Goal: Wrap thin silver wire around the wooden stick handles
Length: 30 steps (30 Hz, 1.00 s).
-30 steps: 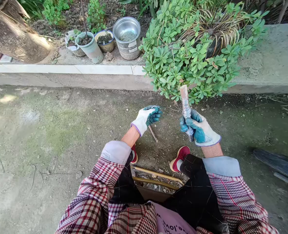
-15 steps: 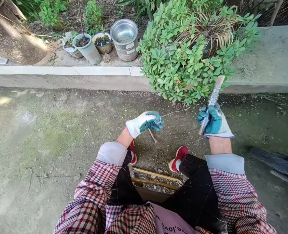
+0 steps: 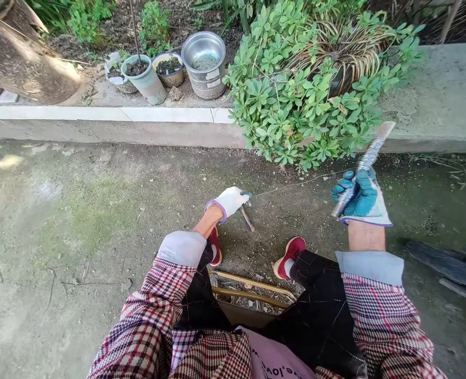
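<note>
Both my hands wear white gloves with teal palms. My right hand (image 3: 362, 199) is closed round a stick wound with thin wire, a wire spool (image 3: 366, 161), and tilts it up to the right. A thin wire (image 3: 296, 184) runs taut from the spool leftward to my left hand (image 3: 229, 202), which pinches its end low over the dirt. A short stick (image 3: 247, 218) lies on the ground just beside the left hand. My red shoes (image 3: 290, 253) rest on the dirt below.
A leafy green bush (image 3: 296, 89) spills over a concrete kerb (image 3: 98, 113) ahead. Behind the kerb stand a metal bucket (image 3: 204, 55) and small pots (image 3: 144, 76). A wooden seat frame (image 3: 252, 295) shows between my legs. Dark boards (image 3: 449, 266) lie at right.
My right hand has swung the spool out to the right and tilted it. My left hand has dropped lower and turned palm-down, and a length of wire now stretches between them.
</note>
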{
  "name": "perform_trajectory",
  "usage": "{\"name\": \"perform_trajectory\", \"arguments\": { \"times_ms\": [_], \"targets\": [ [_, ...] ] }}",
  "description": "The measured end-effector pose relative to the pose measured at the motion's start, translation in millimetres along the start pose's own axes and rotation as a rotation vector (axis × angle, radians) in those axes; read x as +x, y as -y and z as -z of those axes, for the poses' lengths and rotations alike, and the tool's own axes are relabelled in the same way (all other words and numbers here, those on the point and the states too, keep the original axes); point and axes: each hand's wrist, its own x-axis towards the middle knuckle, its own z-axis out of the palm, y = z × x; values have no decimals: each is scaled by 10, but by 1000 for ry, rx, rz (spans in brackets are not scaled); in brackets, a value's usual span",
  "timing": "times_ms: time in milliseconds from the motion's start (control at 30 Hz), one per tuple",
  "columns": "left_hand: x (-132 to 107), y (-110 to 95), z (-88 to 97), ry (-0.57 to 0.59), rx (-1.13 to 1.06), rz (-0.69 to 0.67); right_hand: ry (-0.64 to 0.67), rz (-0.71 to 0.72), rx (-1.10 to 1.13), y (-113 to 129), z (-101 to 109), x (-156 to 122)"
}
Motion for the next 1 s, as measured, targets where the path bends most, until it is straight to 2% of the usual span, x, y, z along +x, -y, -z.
{"name": "perform_trajectory", "arguments": {
  "times_ms": [167, 267, 333, 400, 500, 600, 667, 767, 867, 1000],
  "targets": [
    [63, 83, 90, -174, 218, -48, 3, -26, 23, 44, 19, -16],
    [45, 51, 107, -180, 263, -87, 31, -55, 32, 19, -48, -77],
    [11, -40, 65, -157, 257, -148, 99, -118, 8, -34, -130, -147],
    [-25, -171, -36, -117, 145, -271, 197, -200, -46, -118, -235, -241],
    [-53, -366, -275, 16, -246, -444, 307, -286, -142, -284, -407, -406],
    [-54, -463, -503, 143, -530, -407, 397, -346, -191, -446, -533, -530],
    [-65, -459, -574, 216, -569, -288, 425, -369, -197, -521, -570, -553],
    [-114, -398, -536, 286, -500, -137, 398, -374, -196, -556, -573, -526],
    [-167, -357, -426, 239, -390, -141, 392, -387, -155, -503, -561, -536],
    [-195, -345, -354, 233, -204, -187, 577, -434, -152, -406, -555, -651]
  ]
}}
